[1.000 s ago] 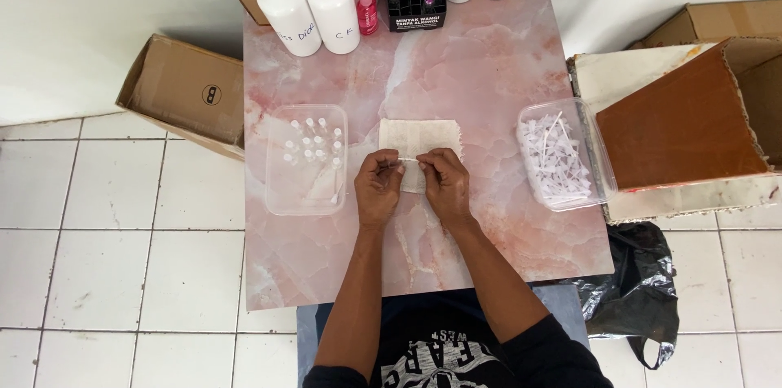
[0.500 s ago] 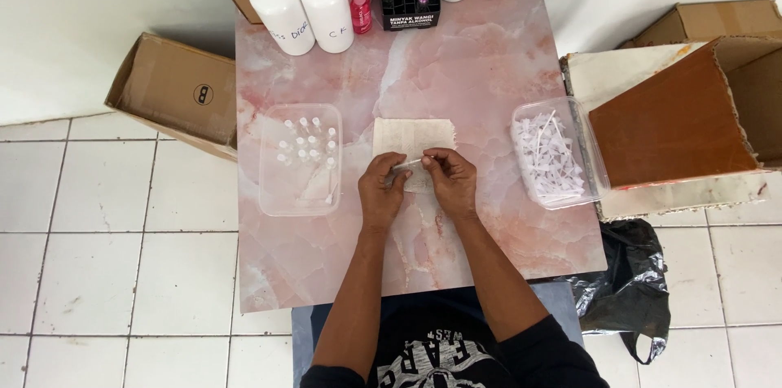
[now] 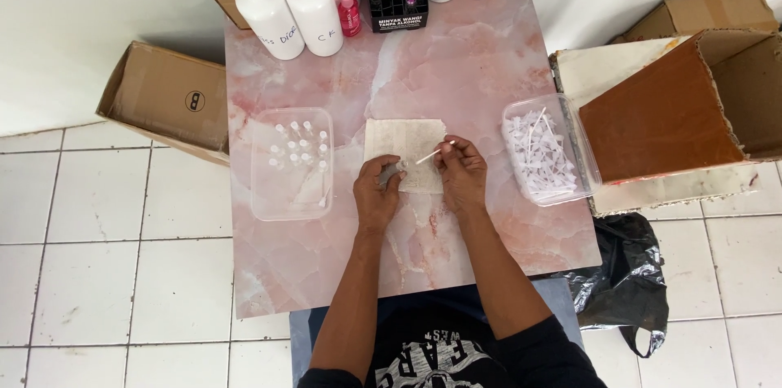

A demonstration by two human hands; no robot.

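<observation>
Since a second ago, my two hands have drawn slightly apart over the pale cloth on the pink marble table, and a thin white tube now shows between them. My right hand pinches that tube at its far end, its free tip slanting down toward my left. My left hand is clenched round a small grey vial, which sits just beside the tube's tip without touching it. To do this well, I judge, the vial should stay upright while the tube goes straight in. A clear tray of small bottles lies left of my grip; a clear tub of white tubes lies right of it.
</observation>
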